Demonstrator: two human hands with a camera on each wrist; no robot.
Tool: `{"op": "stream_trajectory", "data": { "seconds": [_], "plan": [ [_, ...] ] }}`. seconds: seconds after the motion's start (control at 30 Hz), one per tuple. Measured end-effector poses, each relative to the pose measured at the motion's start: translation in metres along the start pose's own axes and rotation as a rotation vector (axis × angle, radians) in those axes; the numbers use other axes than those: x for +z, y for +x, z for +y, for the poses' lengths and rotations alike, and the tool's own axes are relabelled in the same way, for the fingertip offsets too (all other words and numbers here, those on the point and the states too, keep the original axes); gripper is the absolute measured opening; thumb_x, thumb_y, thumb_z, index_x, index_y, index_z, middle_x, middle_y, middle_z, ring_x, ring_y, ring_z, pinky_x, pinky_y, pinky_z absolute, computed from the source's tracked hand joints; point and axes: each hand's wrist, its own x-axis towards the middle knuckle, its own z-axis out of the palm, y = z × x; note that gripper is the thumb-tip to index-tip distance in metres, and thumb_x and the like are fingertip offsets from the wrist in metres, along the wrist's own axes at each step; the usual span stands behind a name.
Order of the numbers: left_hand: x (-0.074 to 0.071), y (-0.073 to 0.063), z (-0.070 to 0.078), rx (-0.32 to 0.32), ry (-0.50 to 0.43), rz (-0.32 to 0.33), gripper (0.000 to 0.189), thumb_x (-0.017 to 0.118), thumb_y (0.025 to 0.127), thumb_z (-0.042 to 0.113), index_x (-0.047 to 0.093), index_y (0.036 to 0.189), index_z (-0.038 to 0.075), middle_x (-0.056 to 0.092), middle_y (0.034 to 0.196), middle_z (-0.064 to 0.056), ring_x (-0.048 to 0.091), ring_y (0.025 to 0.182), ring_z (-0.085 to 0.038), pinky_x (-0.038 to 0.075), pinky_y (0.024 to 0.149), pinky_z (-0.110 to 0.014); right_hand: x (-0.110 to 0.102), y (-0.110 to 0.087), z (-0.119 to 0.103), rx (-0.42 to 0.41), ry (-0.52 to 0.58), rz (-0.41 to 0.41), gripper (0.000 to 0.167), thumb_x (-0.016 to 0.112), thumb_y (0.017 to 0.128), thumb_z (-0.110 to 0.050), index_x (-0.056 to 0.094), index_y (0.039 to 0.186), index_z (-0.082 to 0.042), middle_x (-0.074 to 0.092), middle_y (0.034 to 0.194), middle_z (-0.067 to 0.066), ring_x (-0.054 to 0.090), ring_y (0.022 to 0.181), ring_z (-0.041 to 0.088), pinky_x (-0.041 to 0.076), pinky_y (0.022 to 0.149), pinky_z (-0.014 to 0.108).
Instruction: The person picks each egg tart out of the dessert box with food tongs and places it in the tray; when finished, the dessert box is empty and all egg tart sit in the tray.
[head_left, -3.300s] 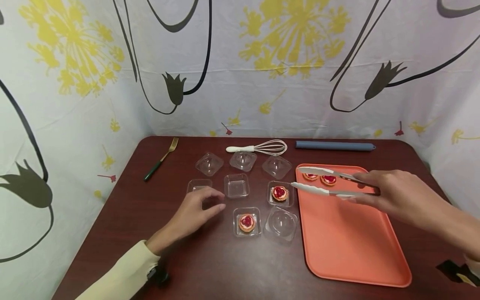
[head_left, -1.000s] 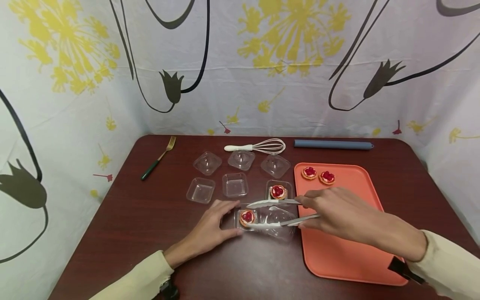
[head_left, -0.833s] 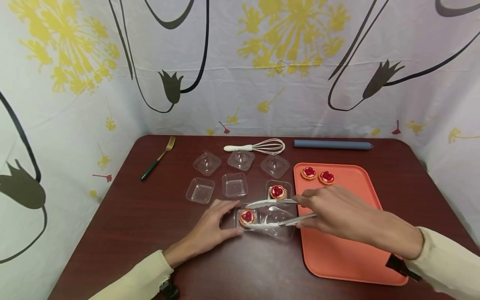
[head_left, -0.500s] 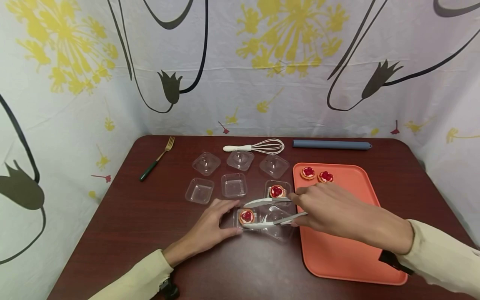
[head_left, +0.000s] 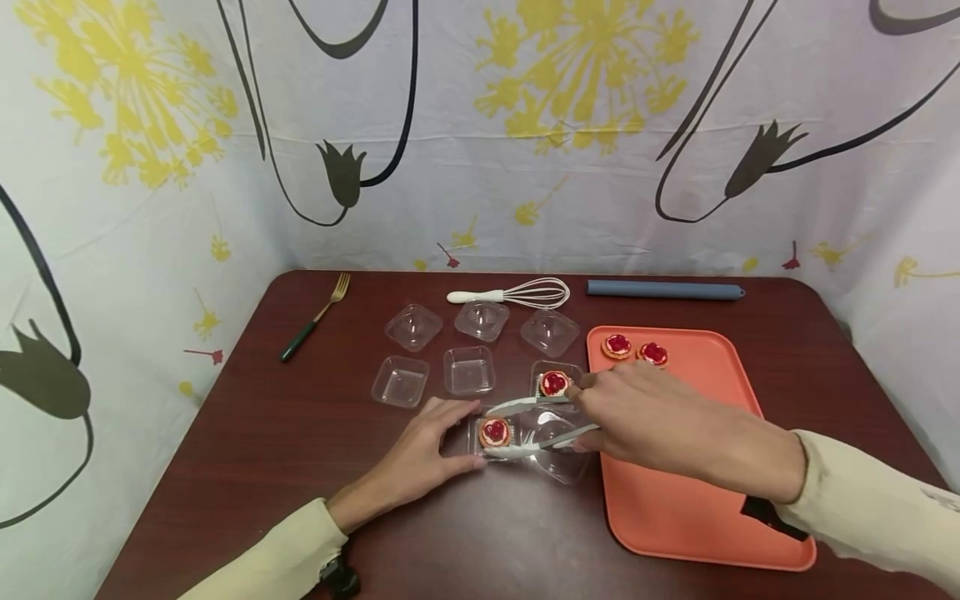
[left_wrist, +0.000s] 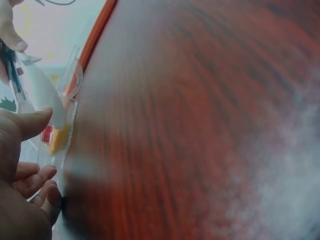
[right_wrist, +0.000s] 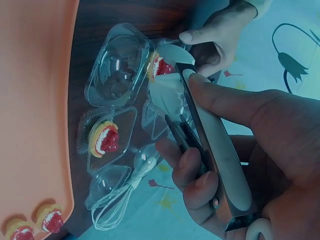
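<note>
In the head view, my left hand (head_left: 416, 454) holds a clear plastic container (head_left: 476, 452) by its left side, thumb at the front edge and index finger at the back. A small red-topped tart (head_left: 494, 432) sits in it. My right hand (head_left: 652, 417) grips metal tongs (head_left: 566, 436) with white tips, which lie spread on either side of this tart. The container's empty domed lid half (head_left: 558, 462) lies open to the right, under the tongs. In the right wrist view, the right fingers wrap the tongs' handle (right_wrist: 217, 145).
Behind stand another container with a tart (head_left: 555, 383) and two empty containers (head_left: 401, 382), their domed lids (head_left: 413, 327) tipped back. An orange tray (head_left: 697, 517) at right bears two tarts (head_left: 617, 346). A fork (head_left: 315, 317), whisk (head_left: 517, 294) and blue rod (head_left: 663, 289) lie at the back.
The right hand has brought the tongs from over the tray leftward to the front tart, lately edging further left. My left hand moved right onto the front container; the tart shifted slightly back.
</note>
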Motion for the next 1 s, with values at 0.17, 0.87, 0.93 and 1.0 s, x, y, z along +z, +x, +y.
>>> {"op": "stream_trajectory", "data": {
  "seconds": [0.17,0.87,0.93,1.0],
  "plan": [
    [0.000,0.001,0.000,0.001,0.003,-0.002,0.081,0.097,0.085,0.028,0.063,0.154,0.004,0.066,0.151,-0.004,0.057,0.133,-0.019,0.049,0.116,-0.049,0.002,-0.002,-0.001,-0.017,-0.030,0.018,0.034,0.097,0.085,-0.035,0.067,0.086,-0.019,0.061,0.074,-0.010,0.047,0.055,0.008,0.039,0.052,0.031],
    [-0.001,0.001,0.001,-0.001,0.014,0.007,0.081,0.098,0.085,0.028,0.063,0.154,0.004,0.067,0.150,-0.005,0.057,0.132,-0.019,0.050,0.115,-0.048,-0.006,-0.023,0.014,0.053,0.038,0.128,0.027,0.097,0.085,-0.035,0.076,0.098,-0.025,0.069,0.084,-0.012,0.046,0.055,0.001,0.042,0.050,0.030],
    [-0.001,0.000,0.001,-0.005,0.017,0.006,0.080,0.097,0.085,0.028,0.063,0.154,0.004,0.067,0.149,-0.004,0.058,0.132,-0.019,0.051,0.114,-0.047,-0.008,-0.027,0.016,0.070,0.041,0.139,0.027,0.097,0.085,-0.037,0.076,0.098,-0.025,0.070,0.087,-0.013,0.046,0.056,0.000,0.041,0.050,0.029],
    [-0.001,0.000,0.001,-0.009,0.017,0.004,0.080,0.097,0.085,0.028,0.063,0.153,0.004,0.068,0.149,-0.004,0.058,0.131,-0.018,0.051,0.113,-0.047,-0.010,-0.031,0.020,0.085,0.040,0.154,0.030,0.096,0.085,-0.039,0.080,0.104,-0.022,0.074,0.092,-0.012,0.052,0.059,0.001,0.045,0.051,0.031]
  ]
}}
